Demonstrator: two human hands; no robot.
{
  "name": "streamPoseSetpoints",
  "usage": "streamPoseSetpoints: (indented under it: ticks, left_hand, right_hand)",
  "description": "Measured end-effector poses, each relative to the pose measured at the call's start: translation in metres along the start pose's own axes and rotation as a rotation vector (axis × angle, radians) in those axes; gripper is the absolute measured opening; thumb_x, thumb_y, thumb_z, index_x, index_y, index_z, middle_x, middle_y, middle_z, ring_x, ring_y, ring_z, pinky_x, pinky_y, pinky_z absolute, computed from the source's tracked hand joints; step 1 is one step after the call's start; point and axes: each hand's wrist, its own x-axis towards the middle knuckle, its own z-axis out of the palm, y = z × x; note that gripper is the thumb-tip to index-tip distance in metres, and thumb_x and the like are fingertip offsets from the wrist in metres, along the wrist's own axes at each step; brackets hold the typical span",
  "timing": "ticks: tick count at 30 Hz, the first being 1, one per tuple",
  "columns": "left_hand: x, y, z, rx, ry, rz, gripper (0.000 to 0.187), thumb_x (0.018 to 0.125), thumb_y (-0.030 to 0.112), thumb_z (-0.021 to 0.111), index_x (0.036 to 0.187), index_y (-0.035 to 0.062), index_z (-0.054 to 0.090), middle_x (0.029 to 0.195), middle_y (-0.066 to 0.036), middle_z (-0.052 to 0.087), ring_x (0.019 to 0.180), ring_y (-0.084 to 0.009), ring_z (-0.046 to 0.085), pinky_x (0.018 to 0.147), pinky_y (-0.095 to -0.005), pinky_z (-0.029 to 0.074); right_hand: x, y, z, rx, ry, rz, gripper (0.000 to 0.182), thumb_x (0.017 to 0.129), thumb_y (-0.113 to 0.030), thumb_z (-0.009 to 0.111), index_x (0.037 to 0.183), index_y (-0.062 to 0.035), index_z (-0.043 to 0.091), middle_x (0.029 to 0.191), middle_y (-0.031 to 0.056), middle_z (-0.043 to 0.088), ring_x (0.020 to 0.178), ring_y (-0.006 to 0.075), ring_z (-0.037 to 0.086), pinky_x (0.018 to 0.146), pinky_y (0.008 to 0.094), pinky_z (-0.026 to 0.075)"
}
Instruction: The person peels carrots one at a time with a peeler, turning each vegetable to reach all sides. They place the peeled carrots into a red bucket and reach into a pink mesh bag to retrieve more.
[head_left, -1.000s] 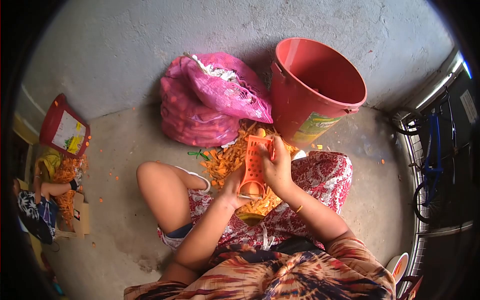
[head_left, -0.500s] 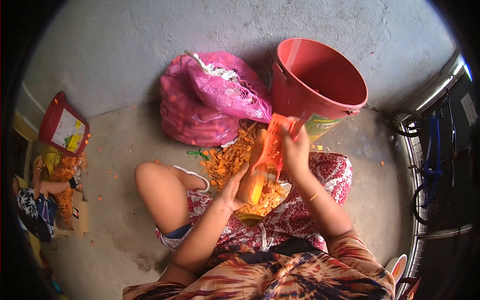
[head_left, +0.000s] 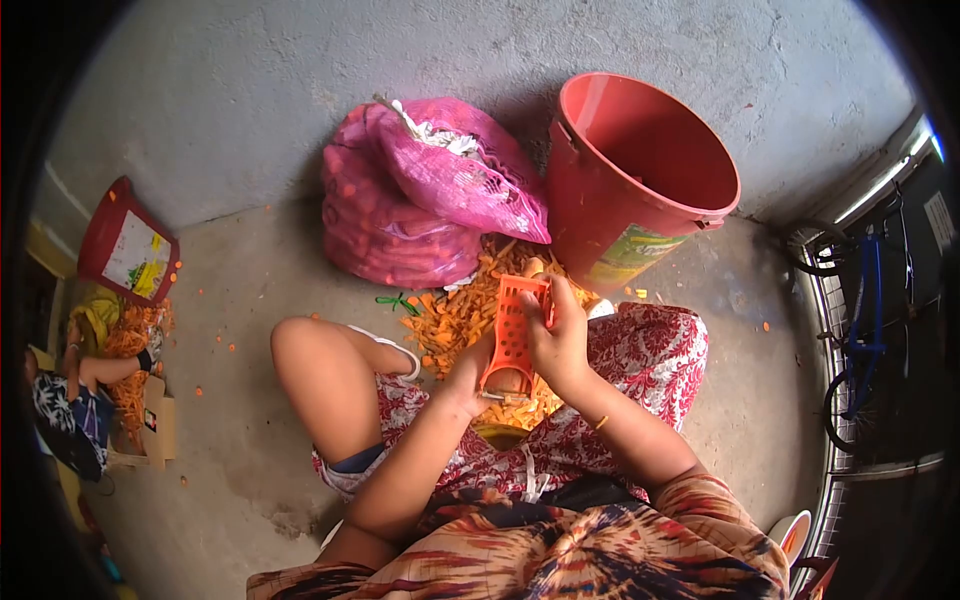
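My right hand is closed round an orange plastic peeler with rows of holes and a blade at its near end. The peeler lies over a thick orange carrot, hiding most of it. From the left, my left hand wraps round the carrot; its fingers are partly hidden behind the peeler. Orange peelings lie heaped on the floor beyond my hands. More peelings are between my legs, above a yellowish rim.
A pink mesh sack of orange produce leans at the wall beside a tall red bucket. At far left, another person sits near a tipped red bucket and peelings. A blue bicycle stands at right.
My right hand has drawn the peeler toward me and left along the carrot, and the peeler now lies flatter over it. My left hand still grips the carrot.
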Motion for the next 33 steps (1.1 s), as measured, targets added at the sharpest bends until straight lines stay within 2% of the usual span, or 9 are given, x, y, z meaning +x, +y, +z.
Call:
streamPoseSetpoints:
  ticks: [6,11,14,18,19,22,24,28,33]
  left_hand:
    - [-0.011,-0.001,-0.001,0.227,0.028,-0.083,0.045,0.089,0.040,0.028,0.112,0.0039,0.042,0.089,-0.013,0.055,0.074,-0.0228,0.057,0.058,-0.0358,0.049]
    - [-0.008,0.010,-0.002,-0.006,0.011,-0.112,0.044,0.087,0.041,0.036,0.112,0.0055,0.043,0.092,-0.011,0.055,0.071,-0.0270,0.058,0.056,-0.0409,0.050]
    - [-0.008,0.014,-0.006,-0.043,0.061,-0.083,0.043,0.086,0.040,0.038,0.112,0.0066,0.044,0.093,-0.011,0.055,0.072,-0.0269,0.057,0.054,-0.0409,0.050]
    - [0.001,0.014,-0.017,-0.116,-0.044,-0.067,0.041,0.086,0.041,0.037,0.111,0.0094,0.045,0.092,-0.012,0.055,0.067,-0.0272,0.056,0.050,-0.0375,0.051]
    - [0.001,0.015,-0.016,-0.127,-0.062,-0.070,0.042,0.086,0.041,0.036,0.112,0.0093,0.045,0.092,-0.013,0.056,0.070,-0.0266,0.057,0.049,-0.0373,0.050]
    - [0.005,0.017,0.000,-0.135,0.010,-0.014,0.039,0.087,0.037,0.036,0.111,0.0069,0.046,0.091,-0.012,0.057,0.076,-0.0232,0.059,0.053,-0.0364,0.051]
    - [0.007,0.017,-0.003,-0.228,0.011,-0.034,0.035,0.088,0.032,0.036,0.109,0.0051,0.046,0.090,-0.011,0.058,0.077,-0.0206,0.059,0.057,-0.0352,0.051]
    - [-0.002,0.018,0.013,-0.207,0.085,0.000,0.029,0.089,0.024,0.035,0.106,0.0032,0.047,0.089,-0.010,0.059,0.074,-0.0173,0.060,0.063,-0.0324,0.051]
    - [-0.008,0.008,0.001,0.118,0.014,-0.083,0.042,0.089,0.037,0.032,0.108,0.0024,0.044,0.083,-0.013,0.057,0.067,-0.0224,0.059,0.061,-0.0321,0.049]
  right_hand:
    - [0.098,0.074,-0.031,-0.204,0.494,0.080,0.018,0.084,-0.017,0.049,0.089,0.0003,0.048,0.070,0.0179,0.057,0.063,0.0261,0.057,0.058,0.0334,0.043]
    - [0.101,0.060,-0.029,-0.110,0.488,-0.026,0.019,0.084,-0.016,0.049,0.092,0.0007,0.047,0.070,0.0166,0.056,0.063,0.0240,0.056,0.059,0.0318,0.043]
    - [0.072,0.024,-0.025,-0.018,0.468,-0.143,0.014,0.085,-0.012,0.049,0.092,-0.0006,0.047,0.073,0.0036,0.052,0.063,0.0082,0.046,0.059,0.0227,0.041]
    - [0.058,0.013,-0.028,0.115,0.387,-0.101,0.013,0.085,-0.012,0.049,0.094,-0.0029,0.048,0.074,0.0003,0.051,0.062,0.0047,0.046,0.054,0.0186,0.040]
    - [0.050,-0.010,-0.027,0.290,0.296,0.058,0.013,0.085,-0.013,0.049,0.094,-0.0037,0.047,0.073,-0.0005,0.052,0.059,0.0038,0.047,0.051,0.0180,0.040]
    - [0.024,-0.015,-0.015,0.316,0.019,0.127,0.012,0.084,-0.010,0.049,0.093,-0.0027,0.046,0.073,0.0008,0.053,0.061,0.0051,0.050,0.052,0.0188,0.041]
    - [0.013,-0.008,0.000,0.133,-0.003,-0.010,0.015,0.081,-0.008,0.052,0.093,-0.0015,0.045,0.068,0.0062,0.053,0.056,0.0130,0.050,0.052,0.0257,0.042]
    - [0.002,-0.003,0.006,0.132,-0.108,0.141,0.017,0.080,-0.007,0.052,0.095,-0.0004,0.046,0.074,0.0167,0.056,0.069,0.0214,0.058,0.058,0.0306,0.044]
    - [0.062,0.044,-0.001,0.003,0.277,-0.065,0.012,0.080,-0.009,0.052,0.084,0.0011,0.048,0.069,0.0148,0.055,0.062,0.0177,0.050,0.059,0.0307,0.042]
